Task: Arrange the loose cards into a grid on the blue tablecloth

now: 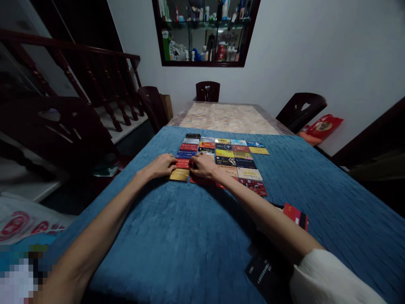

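Note:
Several plastic cards [234, 155] lie in neat rows and columns on a blue quilted cloth [177, 236] over the table. My left hand [161, 166] rests on the left edge of the grid, fingertips on a red card [182, 163], just above a gold card [179, 175]. My right hand [204, 165] lies flat over cards in the lower middle of the grid, fingers pointing left and nearly touching the left hand. Both forearms stretch across the cloth.
A loose red card [295, 215] and a black card [261, 272] lie near my right elbow. Bare marble tabletop [226, 117] shows beyond the cloth. Dark wooden chairs [207, 91] surround the table, a stair railing [95, 76] stands left, a wall cabinet [204, 31] ahead.

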Demonstrator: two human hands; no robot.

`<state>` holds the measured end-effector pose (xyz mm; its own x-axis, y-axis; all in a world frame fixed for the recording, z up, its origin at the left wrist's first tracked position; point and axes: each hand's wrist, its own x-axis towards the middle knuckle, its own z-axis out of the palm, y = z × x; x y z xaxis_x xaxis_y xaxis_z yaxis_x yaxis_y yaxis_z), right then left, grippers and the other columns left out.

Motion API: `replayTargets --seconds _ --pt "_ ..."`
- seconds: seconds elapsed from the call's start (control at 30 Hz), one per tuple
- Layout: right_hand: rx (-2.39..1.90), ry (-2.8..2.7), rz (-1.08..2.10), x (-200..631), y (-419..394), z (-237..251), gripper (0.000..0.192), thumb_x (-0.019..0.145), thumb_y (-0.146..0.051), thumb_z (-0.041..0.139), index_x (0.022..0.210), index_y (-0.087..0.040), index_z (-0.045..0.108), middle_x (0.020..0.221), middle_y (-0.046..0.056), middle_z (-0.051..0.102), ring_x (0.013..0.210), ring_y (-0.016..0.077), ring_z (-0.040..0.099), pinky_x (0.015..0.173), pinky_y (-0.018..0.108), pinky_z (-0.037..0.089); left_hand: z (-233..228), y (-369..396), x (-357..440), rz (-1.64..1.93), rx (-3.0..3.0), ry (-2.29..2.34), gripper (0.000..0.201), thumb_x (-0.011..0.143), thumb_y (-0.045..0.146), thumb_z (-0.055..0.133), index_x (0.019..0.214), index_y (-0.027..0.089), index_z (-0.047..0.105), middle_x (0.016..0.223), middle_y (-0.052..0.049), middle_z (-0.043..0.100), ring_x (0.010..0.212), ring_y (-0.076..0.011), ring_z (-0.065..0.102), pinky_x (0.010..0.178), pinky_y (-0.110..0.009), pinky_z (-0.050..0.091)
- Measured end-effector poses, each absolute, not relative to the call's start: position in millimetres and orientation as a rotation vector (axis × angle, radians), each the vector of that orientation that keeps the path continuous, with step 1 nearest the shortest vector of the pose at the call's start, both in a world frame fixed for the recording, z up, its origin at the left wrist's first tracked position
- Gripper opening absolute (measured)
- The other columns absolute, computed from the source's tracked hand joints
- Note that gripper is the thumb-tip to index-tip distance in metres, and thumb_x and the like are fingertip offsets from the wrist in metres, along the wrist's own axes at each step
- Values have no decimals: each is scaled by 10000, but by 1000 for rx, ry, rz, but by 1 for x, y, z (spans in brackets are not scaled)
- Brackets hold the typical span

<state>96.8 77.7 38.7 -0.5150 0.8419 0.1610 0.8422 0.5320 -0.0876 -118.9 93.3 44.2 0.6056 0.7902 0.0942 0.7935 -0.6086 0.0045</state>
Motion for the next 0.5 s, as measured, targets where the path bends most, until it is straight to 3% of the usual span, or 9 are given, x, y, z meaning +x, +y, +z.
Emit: replayTargets --seconds 0.5 --pt "-1356 -2637 -1 96 88 34 256 886 -305 562 1052 -160 693 1097 118 706 979 248 585 919 353 403 42 93 -124 -80 -2786 -1273 258 933 262 469 861 182 703 871 -98 671 787 -206 610 754 -311 459"
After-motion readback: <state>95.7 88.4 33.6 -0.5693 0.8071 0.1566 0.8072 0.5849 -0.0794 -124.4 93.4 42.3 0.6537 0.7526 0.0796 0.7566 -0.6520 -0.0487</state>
